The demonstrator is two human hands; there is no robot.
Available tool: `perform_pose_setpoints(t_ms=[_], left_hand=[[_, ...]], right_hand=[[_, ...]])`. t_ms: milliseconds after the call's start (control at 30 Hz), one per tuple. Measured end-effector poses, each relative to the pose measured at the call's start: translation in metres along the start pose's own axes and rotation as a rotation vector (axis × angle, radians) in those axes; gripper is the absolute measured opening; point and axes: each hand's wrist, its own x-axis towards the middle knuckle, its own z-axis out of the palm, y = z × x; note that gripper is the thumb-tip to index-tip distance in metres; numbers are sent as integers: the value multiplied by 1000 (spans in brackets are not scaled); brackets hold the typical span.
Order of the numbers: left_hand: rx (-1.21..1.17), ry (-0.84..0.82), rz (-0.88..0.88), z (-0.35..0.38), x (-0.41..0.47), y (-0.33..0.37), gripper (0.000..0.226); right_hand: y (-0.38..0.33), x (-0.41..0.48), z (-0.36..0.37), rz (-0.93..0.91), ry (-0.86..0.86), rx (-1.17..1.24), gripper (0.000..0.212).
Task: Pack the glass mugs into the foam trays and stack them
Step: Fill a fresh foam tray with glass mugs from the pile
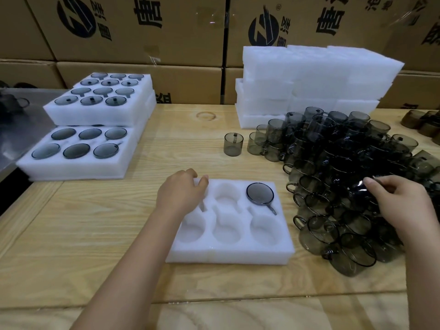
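left grip [183,194] has its fingers curled over the upper left corner of the white six-pocket foam tray [228,256] at lower centre of the frame, hooked on it and steadying it on the pale wooden table [95,234]. right grip [400,208] reaches into the heap of loose smoky grey glass mugs [333,177] at the right of the frame, fingers bent onto one shiny mug. whether they have closed on it i cannot tell.

this tray looks barely started. one seated grey mug [260,193] sits in its upper right pocket, handle in the slot. four pockets show bare foam, and the sixth is hidden under the left grip.

done so far, in the upper left of the frame:
- the nearer stack of filled trays [78,170] shows six mugs on top.
- the farther stack of filled trays [95,116] shows twelve on top.
- the layers beneath cannot be counted.

left to do — the heap holds far too many mugs to count, with two standing mugs [233,144] apart at its upper left edge. a pile of empty white foam trays [321,75] waits at upper right. most of the packing seems still ahead.
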Motion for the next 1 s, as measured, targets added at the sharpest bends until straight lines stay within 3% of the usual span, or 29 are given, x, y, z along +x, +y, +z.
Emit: perform_pose_setpoints(t_ms=[167, 367, 467, 600, 767, 933, 1000], left_hand=[[40, 39, 26, 1, -1, 1, 43], [136, 122, 125, 0, -4, 6, 42], [35, 212, 352, -6, -11, 8, 48], [-59, 112, 700, -15, -23, 14, 71], [-184, 75, 623, -15, -23, 15, 77], [-240, 66, 598, -14, -22, 13, 68], [-234, 61, 627, -13, -22, 11, 66]], right_hand=[[-21, -14, -2, -100, 77, 113, 18], [-56, -27, 17, -155, 4, 263, 16], [-78, -38, 41, -192, -108, 375, 14], [-117, -62, 78, -303, -272, 439, 14], [-146, -86, 107, -399, -393, 402, 24], [-147, -86, 105, -475, -441, 368, 5], [-143, -80, 101, -488, -507, 350, 27]])
